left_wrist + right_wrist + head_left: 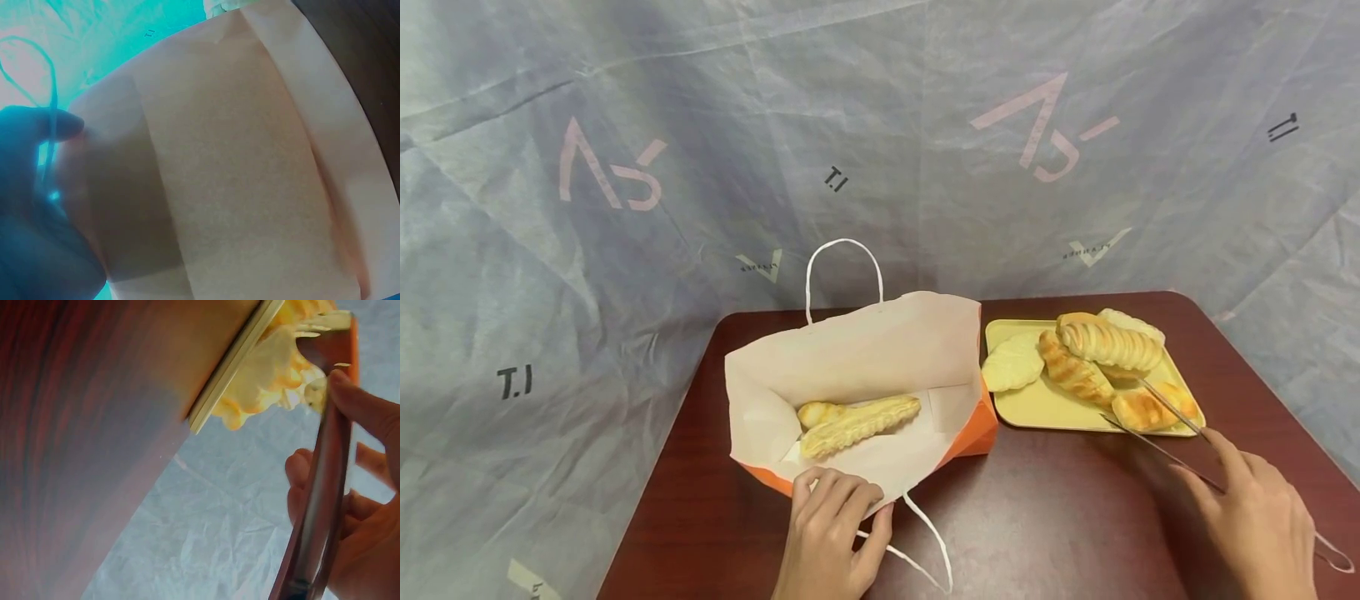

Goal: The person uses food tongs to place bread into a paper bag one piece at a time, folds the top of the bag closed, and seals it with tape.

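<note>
My left hand [835, 533] grips the near rim of an orange paper bag [973, 425], thumb outside and fingers over the edge; in the left wrist view the thumb lies against the paper [231, 156]. Inside the bag lie a long ridged bread [861, 427] and a smaller rounded bread [820, 413], partly hidden. My right hand [1255, 508] holds metal tongs [322, 487], their arms apart. The tong tips reach over the near edge of a yellow tray [1037, 412], either side of a golden bread piece [1138, 410].
Also on the tray are a pale flat bread [1013, 363], a striped croissant-like bread [1075, 371] and a ridged loaf [1112, 344] stacked on others. The bag's white cord handles [846, 242] stand up behind and droop in front. A printed grey sheet [880, 150] hangs behind the dark red table [1045, 517].
</note>
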`<state>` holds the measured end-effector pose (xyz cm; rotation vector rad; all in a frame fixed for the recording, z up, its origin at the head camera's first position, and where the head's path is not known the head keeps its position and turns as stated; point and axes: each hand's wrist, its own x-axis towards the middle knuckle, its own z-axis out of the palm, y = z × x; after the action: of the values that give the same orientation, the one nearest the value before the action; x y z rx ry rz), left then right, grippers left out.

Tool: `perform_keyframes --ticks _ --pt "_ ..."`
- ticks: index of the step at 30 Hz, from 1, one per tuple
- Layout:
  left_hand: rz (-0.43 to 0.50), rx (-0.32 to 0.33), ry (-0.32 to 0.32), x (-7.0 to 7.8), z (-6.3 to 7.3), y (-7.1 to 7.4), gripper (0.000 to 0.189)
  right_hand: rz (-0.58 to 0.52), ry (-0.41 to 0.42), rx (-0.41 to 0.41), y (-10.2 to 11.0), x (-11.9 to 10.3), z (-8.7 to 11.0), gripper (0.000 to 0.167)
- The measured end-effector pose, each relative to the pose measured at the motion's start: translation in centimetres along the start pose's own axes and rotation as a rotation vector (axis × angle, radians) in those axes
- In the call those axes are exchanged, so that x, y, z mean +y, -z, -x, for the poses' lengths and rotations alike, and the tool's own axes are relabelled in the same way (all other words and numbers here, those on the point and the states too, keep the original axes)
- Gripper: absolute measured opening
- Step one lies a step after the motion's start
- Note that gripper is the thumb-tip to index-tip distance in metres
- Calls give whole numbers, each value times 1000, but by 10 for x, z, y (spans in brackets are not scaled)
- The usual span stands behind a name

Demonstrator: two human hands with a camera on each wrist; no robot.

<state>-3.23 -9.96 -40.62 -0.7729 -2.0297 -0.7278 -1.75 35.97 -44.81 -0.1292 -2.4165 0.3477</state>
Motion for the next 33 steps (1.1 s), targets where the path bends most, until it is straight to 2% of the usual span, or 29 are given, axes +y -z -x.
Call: perform_keyframes --ticks 3,9,15,19,22,26,33 --pt "1 -4 4 0 0 0 19 19 -39 -18 1 4 2 66" --pt "4 2 1 -1 1 0 19 56 -173 -165 4 5 3 65" --pt "4 -2 3 -1 0 1 20 85 -250 -234 5 -3 -3 68" --pt "3 -6 1 -2 0 2 19 93 -300 -337 5 -9 -11 70" --pt "1 -5 0 -2 0 2 19 100 -315 -420 6 -11 -17 72" --pt "-3 3 -14 -2 -1 1 20 111 -311 -475 7 -11 -22 71" --pt "-2 19 -25 -3 -2 0 19 76 -211 -429 4 -11 -21 53"
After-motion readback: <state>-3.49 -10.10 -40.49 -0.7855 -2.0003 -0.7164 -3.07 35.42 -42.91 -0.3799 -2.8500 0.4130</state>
